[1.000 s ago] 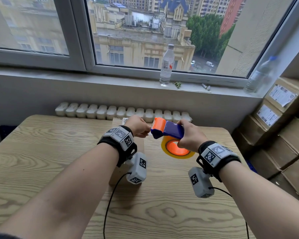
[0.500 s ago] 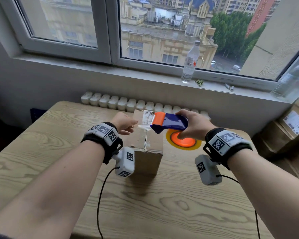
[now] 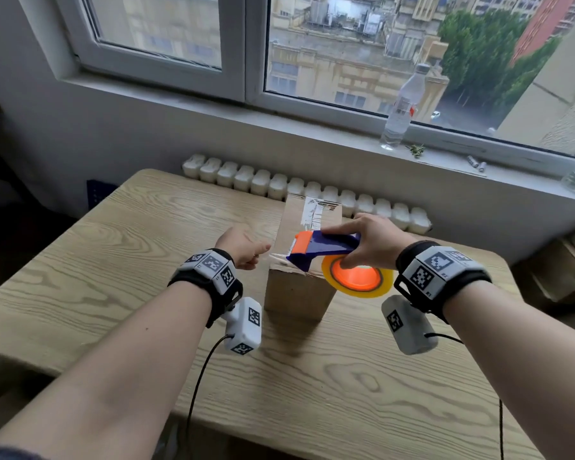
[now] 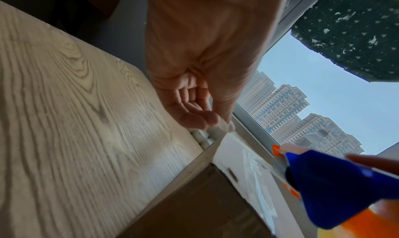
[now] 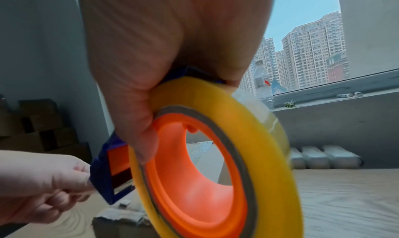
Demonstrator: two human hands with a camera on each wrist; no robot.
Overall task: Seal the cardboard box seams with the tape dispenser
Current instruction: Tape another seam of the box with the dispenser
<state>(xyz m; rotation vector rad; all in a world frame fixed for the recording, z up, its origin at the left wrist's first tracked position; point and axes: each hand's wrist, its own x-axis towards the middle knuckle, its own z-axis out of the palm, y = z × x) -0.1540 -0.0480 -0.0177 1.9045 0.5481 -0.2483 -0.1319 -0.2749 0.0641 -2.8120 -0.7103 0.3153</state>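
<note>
On the table (image 3: 120, 260), cardboard box (image 3: 297, 293) sits dead centre, long axis running toward 12 o'clock, old label and tape residue on its top face.

Our right hand (image 3: 374, 244) is wrapped round the tape dispenser (image 3: 322, 249): fingers over the blue body, thumb hooked on the edge of the orange core per the right wrist view. Yellow tape roll (image 3: 357, 280) hangs off the box at 3 o'clock. Dispenser nose and orange blade guard point to 9 o'clock, over the near end of the box top.

Our left hand (image 3: 243, 247) is just off the box at 9 o'clock, thumb and forefinger pinching the free tape end (image 3: 278, 257), other fingers curled in. The tape end is short and slightly crumpled; we can't tell whether it's stuck to the cardboard yet.

Step in hand, as we read it: draw out a lead of tape, then anchor it.

How to do it well:
- Pull the lead straight and flat, no twist, or it folds on itself.
- Keep tension between both hands.
- Anchor the lead down over the near face at 6 o'clock before running along the seam.
- Line the tape width up over the seam, then roll toward 12 o'clock with steady pressure.
- Press the anchor down with the left hand so the box doesn't slide; it looks light.

Risk: sticky side catching our fingers.
</note>
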